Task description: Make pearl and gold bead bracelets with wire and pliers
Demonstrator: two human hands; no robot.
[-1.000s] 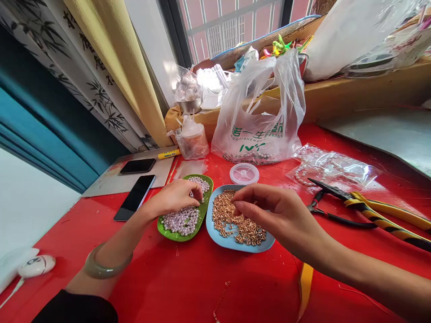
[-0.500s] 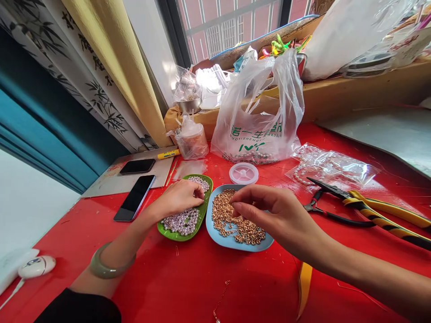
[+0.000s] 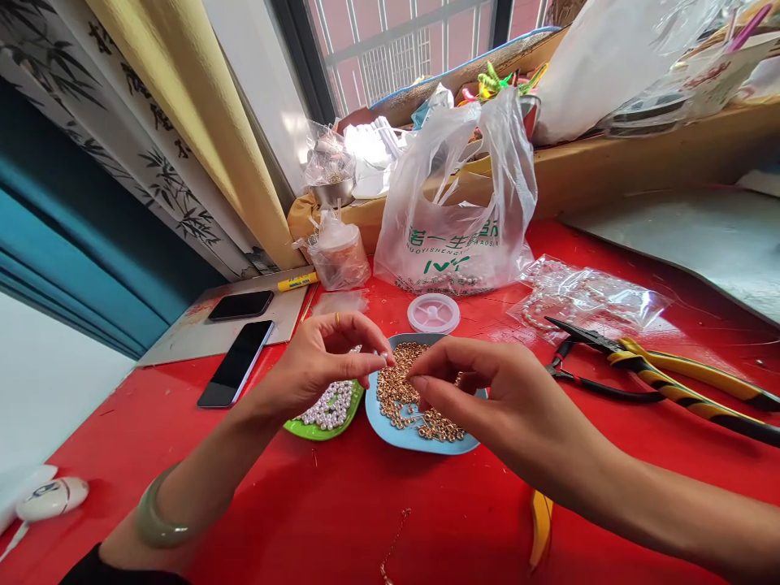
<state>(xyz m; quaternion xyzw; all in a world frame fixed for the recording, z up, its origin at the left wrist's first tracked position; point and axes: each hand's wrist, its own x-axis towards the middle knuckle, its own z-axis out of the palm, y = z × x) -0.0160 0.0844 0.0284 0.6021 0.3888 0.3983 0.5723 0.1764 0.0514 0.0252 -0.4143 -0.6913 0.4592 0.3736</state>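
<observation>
My left hand (image 3: 338, 349) is raised over the edges of the two dishes, a pearl bead (image 3: 385, 356) pinched between thumb and forefinger. Below it, the green dish (image 3: 298, 428) carries many pearl beads (image 3: 332, 405) and is partly hidden by that hand. Facing it, my right hand (image 3: 481, 382) is closed in a pinch over the blue dish (image 3: 390, 435); whatever its fingertips hold is too small to make out. Gold beads (image 3: 399, 390) fill much of the blue dish. A small gap separates the fingertips of the two hands.
Pliers (image 3: 664, 366) lie at the right beside a clear bag of pearl strands (image 3: 585, 292). A round plastic case (image 3: 433, 314) and a plastic carrier bag (image 3: 457, 236) stand behind the dishes. Two phones (image 3: 236, 363) lie left. A thin chain (image 3: 396, 540) lies in front.
My left hand has lifted out of the green dish with a pearl bead and moved right, toward my right hand. My right hand stays pinched over the blue dish. The view has shifted slightly.
</observation>
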